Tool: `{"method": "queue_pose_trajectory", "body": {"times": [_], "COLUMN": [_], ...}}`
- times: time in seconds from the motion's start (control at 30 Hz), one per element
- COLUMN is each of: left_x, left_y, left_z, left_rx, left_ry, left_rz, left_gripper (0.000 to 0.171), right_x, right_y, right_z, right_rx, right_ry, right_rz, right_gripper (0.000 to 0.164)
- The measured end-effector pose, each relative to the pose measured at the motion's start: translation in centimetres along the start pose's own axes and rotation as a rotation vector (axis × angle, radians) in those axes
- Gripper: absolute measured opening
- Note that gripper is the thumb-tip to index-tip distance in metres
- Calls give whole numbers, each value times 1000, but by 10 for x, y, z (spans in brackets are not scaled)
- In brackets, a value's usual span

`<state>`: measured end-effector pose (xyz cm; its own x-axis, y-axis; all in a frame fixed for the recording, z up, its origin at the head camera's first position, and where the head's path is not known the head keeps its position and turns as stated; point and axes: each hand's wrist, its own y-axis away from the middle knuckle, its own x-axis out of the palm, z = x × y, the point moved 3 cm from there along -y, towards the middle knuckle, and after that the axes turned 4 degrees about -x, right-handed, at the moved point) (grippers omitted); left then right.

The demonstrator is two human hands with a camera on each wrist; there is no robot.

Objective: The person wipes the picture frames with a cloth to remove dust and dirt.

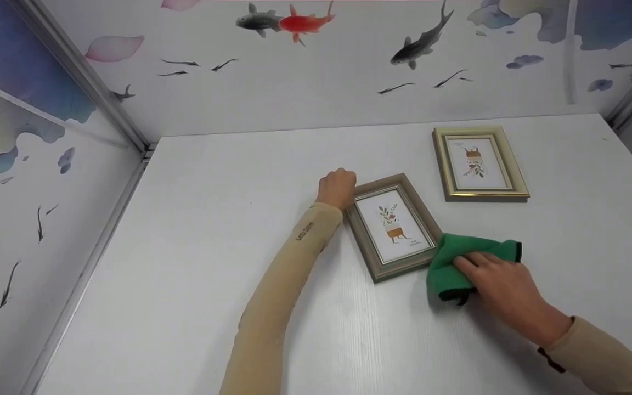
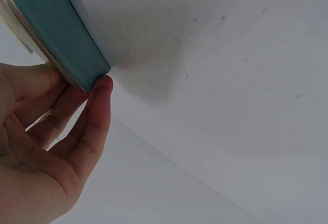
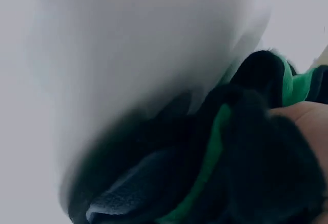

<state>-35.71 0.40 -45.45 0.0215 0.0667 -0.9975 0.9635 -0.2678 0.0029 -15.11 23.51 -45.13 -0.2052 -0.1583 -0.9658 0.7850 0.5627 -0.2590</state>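
A grey-brown picture frame (image 1: 361, 237) with a plant-pot print lies at a slant on the white table. My left hand (image 1: 337, 189) grips its upper left corner; in the left wrist view, the thumb and fingers of the left hand (image 2: 56, 126) pinch the frame's bluish edge (image 2: 64, 29). My right hand (image 1: 505, 288) holds a folded green cloth (image 1: 453, 249) with dark trim against the frame's lower right corner. Up close in the right wrist view, the bunched cloth (image 3: 205, 167) is blurred and hides most of the right hand (image 3: 307, 126).
A gold picture frame (image 1: 486, 194) lies farther back on the right, its print upside down from here. The white table (image 1: 184, 263) meets a back wall (image 1: 338, 82) painted with fish, and a similar side panel (image 1: 20, 181) stands on the left.
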Motion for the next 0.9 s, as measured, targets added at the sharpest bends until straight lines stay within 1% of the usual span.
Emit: {"method": "queue_pose_trajectory", "body": {"times": [0.07,0.1,0.17,0.23,0.3,0.4,0.47,0.57,0.67,0.73,0.8,0.9], "left_x": [0,-1,-1,0,0,1,0,-1,-4,-5,-7,-8], "left_y": [0,0,-1,-2,-2,-4,-5,-6,-7,-8,-10,-12], "left_z": [1,2,3,4,4,4,5,5,7,9,12,17], "left_rx": [-4,-6,-7,-8,-7,-3,-4,-4,-6,-3,2,13], "left_ry": [8,13,18,26,30,44,47,46,52,66,100,155], "left_rz": [7,7,2,0,1,10,10,13,28,44,74,140], "left_gripper": [15,15,15,15,15,16,16,17,17,16,16,17], "right_x": [-4,-6,-7,-5,0,8,11,14,18,21,25,32], "right_y": [-4,-7,-14,-23,-32,-43,-52,-68,-86,-99,-112,-134], "right_z": [-2,-2,2,10,20,39,50,61,65,65,62,55], "right_rx": [26,24,-15,-110,-235,-398,-453,-468,-450,-429,-408,-378], "right_ry": [11,10,3,-26,-60,-107,-130,-161,-181,-196,-212,-243], "right_rz": [-29,-48,-78,-99,-88,-17,36,102,145,172,196,221], "right_gripper": [41,42,48,50,51,53,55,54,51,53,58,56]}}
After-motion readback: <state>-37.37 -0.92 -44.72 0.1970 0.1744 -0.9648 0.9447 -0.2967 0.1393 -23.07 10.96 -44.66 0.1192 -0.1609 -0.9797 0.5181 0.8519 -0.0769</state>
